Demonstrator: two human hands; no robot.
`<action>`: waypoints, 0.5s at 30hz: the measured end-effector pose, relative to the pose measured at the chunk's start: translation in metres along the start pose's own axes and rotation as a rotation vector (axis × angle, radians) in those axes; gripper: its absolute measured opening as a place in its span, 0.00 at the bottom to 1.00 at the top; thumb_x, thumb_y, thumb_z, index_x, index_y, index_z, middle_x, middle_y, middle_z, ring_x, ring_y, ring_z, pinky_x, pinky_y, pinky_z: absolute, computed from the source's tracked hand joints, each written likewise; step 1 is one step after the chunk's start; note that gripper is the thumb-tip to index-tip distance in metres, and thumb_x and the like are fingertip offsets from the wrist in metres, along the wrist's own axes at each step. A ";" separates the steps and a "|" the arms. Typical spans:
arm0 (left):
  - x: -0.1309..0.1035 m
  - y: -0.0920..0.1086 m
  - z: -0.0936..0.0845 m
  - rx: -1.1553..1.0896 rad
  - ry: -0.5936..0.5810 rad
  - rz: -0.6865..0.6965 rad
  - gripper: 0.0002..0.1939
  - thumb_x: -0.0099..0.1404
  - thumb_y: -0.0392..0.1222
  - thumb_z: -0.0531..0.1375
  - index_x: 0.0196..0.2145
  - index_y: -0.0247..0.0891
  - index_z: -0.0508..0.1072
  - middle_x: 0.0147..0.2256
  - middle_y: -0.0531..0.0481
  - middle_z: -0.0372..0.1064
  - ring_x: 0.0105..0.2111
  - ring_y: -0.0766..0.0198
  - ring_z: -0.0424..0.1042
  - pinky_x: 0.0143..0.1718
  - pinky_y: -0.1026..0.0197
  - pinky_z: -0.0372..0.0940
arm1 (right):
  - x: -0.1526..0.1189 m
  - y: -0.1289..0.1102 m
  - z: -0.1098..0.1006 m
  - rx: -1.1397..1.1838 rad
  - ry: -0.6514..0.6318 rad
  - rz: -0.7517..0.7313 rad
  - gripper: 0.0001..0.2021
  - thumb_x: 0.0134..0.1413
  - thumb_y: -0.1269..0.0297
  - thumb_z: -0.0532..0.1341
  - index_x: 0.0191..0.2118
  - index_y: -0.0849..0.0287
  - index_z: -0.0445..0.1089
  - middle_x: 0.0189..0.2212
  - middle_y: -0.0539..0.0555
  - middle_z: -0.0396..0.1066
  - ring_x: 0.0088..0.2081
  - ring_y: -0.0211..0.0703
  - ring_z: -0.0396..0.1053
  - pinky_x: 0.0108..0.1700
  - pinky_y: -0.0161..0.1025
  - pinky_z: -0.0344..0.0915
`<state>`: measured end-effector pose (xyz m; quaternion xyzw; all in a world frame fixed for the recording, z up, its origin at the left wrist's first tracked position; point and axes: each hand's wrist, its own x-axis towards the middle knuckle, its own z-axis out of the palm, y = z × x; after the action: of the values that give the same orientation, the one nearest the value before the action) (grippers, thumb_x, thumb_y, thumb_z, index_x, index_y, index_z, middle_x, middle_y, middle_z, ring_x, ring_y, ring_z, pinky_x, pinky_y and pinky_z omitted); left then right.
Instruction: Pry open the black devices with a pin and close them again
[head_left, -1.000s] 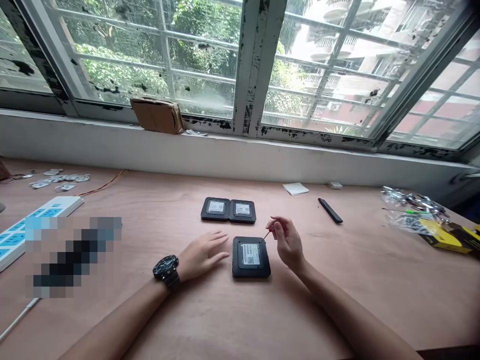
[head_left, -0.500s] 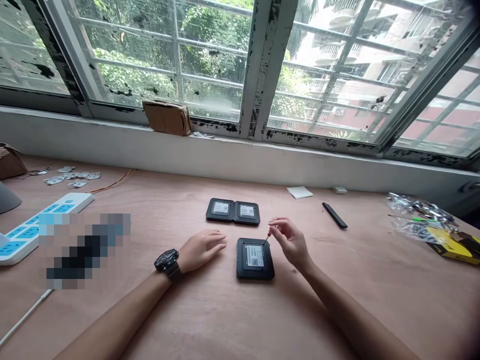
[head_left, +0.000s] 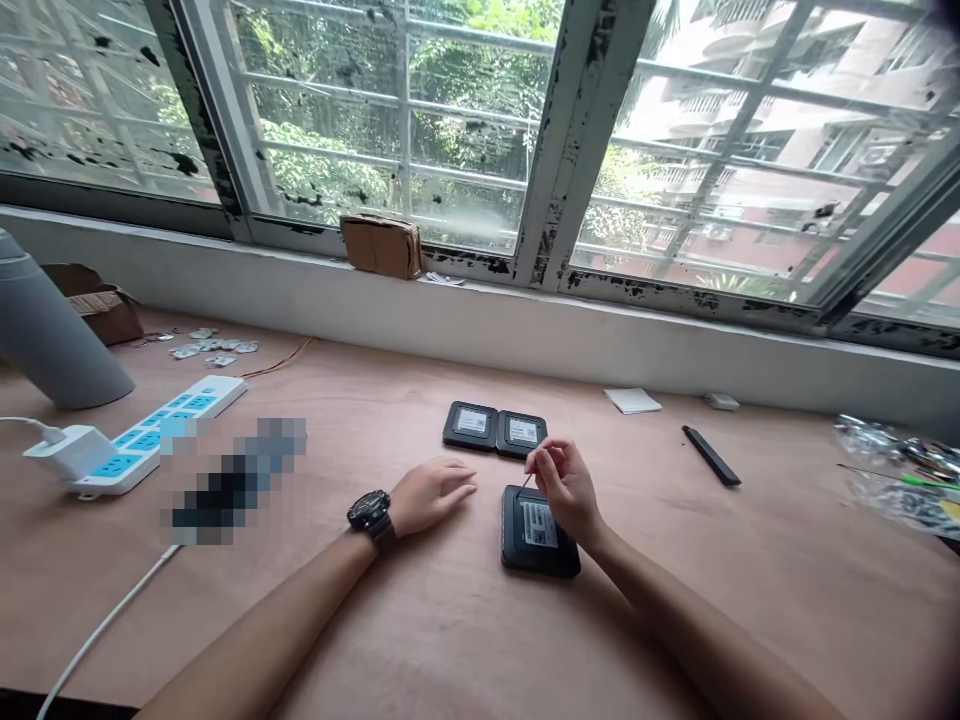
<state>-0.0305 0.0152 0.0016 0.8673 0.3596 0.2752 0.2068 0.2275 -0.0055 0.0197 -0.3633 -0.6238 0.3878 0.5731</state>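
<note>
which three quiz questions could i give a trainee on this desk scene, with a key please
1. Open: Which hand holds the thin tool?
2. True or false: The left hand is touching the nearest black case.
3. Multiple choice: How many other black cases lie side by side just beyond the nearest one? a) one b) two c) four

Key
1. The right hand.
2. False: it rests on the desk, apart from the case.
3. b
</note>
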 end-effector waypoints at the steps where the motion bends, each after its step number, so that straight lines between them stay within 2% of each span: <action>1: 0.000 0.000 0.000 -0.004 -0.004 0.000 0.15 0.75 0.49 0.57 0.52 0.45 0.78 0.52 0.49 0.77 0.53 0.55 0.74 0.55 0.55 0.67 | -0.001 0.000 0.000 -0.006 -0.013 0.003 0.10 0.69 0.52 0.59 0.42 0.52 0.63 0.29 0.48 0.69 0.24 0.35 0.59 0.22 0.32 0.55; 6: 0.000 0.001 0.000 -0.024 0.004 0.011 0.15 0.76 0.49 0.56 0.53 0.45 0.78 0.51 0.49 0.77 0.55 0.55 0.72 0.58 0.53 0.65 | -0.005 -0.009 -0.005 -0.089 -0.131 -0.001 0.14 0.72 0.52 0.52 0.49 0.52 0.70 0.34 0.51 0.70 0.23 0.35 0.59 0.26 0.37 0.63; 8: 0.000 0.003 -0.001 -0.024 0.000 0.015 0.15 0.76 0.49 0.55 0.53 0.45 0.78 0.51 0.50 0.77 0.55 0.55 0.72 0.58 0.52 0.65 | -0.003 -0.013 -0.007 -0.121 -0.132 -0.013 0.13 0.70 0.53 0.56 0.47 0.53 0.74 0.38 0.54 0.71 0.25 0.37 0.64 0.29 0.39 0.67; 12: 0.001 0.004 -0.004 0.007 -0.008 0.018 0.15 0.76 0.49 0.55 0.52 0.45 0.78 0.51 0.49 0.77 0.54 0.54 0.72 0.57 0.52 0.67 | 0.002 -0.020 -0.014 -0.095 -0.017 -0.060 0.08 0.60 0.56 0.67 0.37 0.55 0.74 0.45 0.56 0.70 0.28 0.38 0.71 0.32 0.42 0.72; 15: 0.000 0.006 -0.003 0.068 -0.008 0.022 0.15 0.76 0.48 0.55 0.52 0.44 0.78 0.51 0.48 0.76 0.53 0.54 0.74 0.54 0.52 0.69 | 0.002 -0.026 -0.035 -0.104 0.113 -0.108 0.08 0.60 0.57 0.67 0.38 0.54 0.72 0.45 0.56 0.71 0.27 0.38 0.72 0.28 0.39 0.70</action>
<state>-0.0295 0.0122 0.0075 0.8788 0.3583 0.2614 0.1757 0.2620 -0.0127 0.0454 -0.3795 -0.6286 0.3024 0.6078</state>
